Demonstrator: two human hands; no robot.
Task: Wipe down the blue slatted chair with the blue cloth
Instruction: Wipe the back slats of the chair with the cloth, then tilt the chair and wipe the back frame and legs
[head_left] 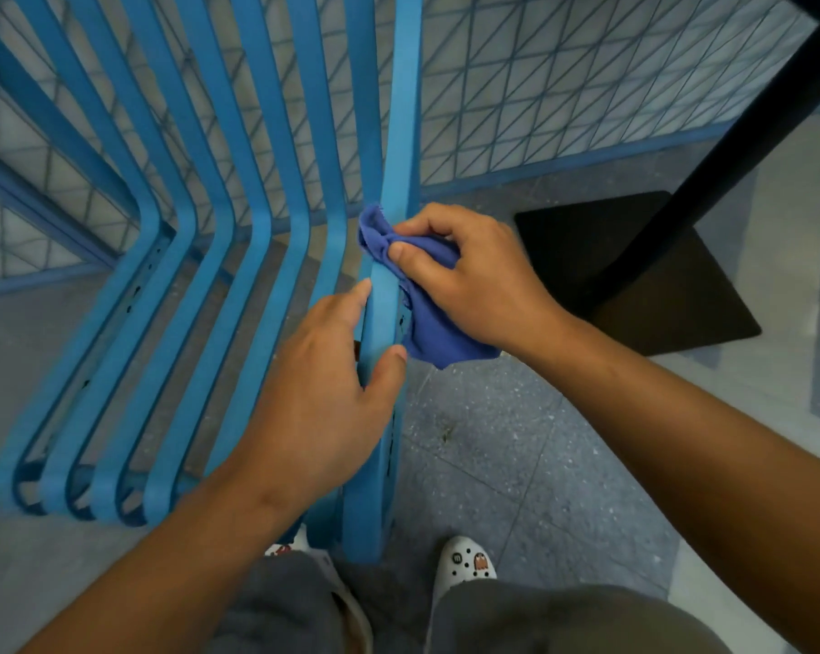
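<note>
The blue slatted chair (210, 257) fills the left and centre of the view, its bent slats running from the top down to the seat's front edge. My right hand (469, 271) grips the bunched blue cloth (434, 330) and presses it against the rightmost slat at the bend. My left hand (323, 398) holds that same slat just below, thumb on its right side and fingers on its left. Part of the cloth is hidden under my right hand.
A black table post with a square black base (644, 276) stands on the floor at the right. A blue mesh fence (564, 87) runs behind the chair. My feet in white clogs (467, 561) stand on the grey speckled floor below the chair.
</note>
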